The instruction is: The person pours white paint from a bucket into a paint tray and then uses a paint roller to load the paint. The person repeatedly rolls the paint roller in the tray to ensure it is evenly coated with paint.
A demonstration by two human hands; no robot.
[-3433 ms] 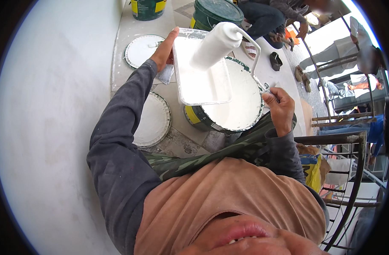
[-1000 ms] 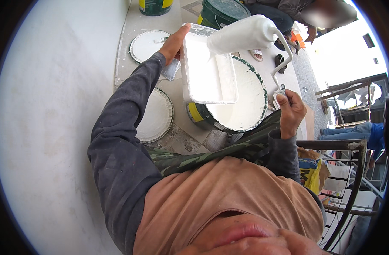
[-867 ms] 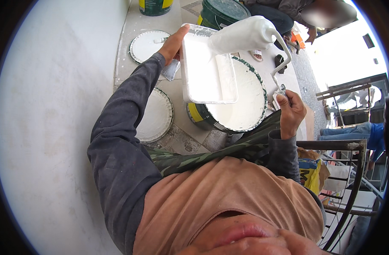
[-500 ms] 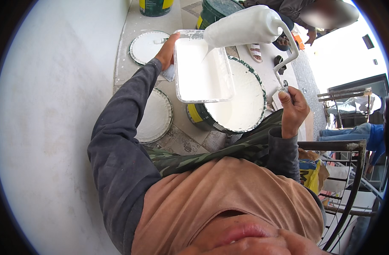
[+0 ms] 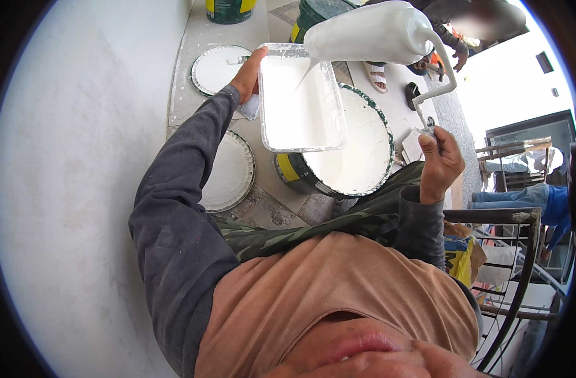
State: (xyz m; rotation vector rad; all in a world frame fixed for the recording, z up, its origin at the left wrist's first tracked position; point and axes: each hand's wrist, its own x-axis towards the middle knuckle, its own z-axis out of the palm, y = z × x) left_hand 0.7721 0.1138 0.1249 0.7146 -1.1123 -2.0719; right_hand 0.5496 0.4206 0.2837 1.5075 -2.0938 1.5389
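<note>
My left hand [image 5: 247, 77] grips the left side of a clear plastic tray [image 5: 300, 148] of white paint, raised over an open green bucket [image 5: 289, 171] full of white paint. My right hand [image 5: 439, 165] is closed on the handle of a paint roller [image 5: 363, 33]. The white-coated roller head hangs over the tray's far right corner, a thin stream of paint running down from it into the tray. Beside the bucket at left are two white lids [image 5: 230, 170], the farther one [image 5: 209, 72] with a small brush [image 5: 237, 60] on it.
A white wall [image 5: 80, 157] runs along my left. Green buckets [image 5: 230, 9] stand at the back. A crouched co-worker [image 5: 458, 53] and sandals [image 5: 377, 79] are behind the roller. At right are a metal railing [image 5: 502, 215], bags [image 5: 458, 258] and a person in blue [image 5: 555, 211].
Since about a second ago my right hand and the roller have moved right and up, and the tray in my left hand has shifted left. A drip now trails from the roller.
</note>
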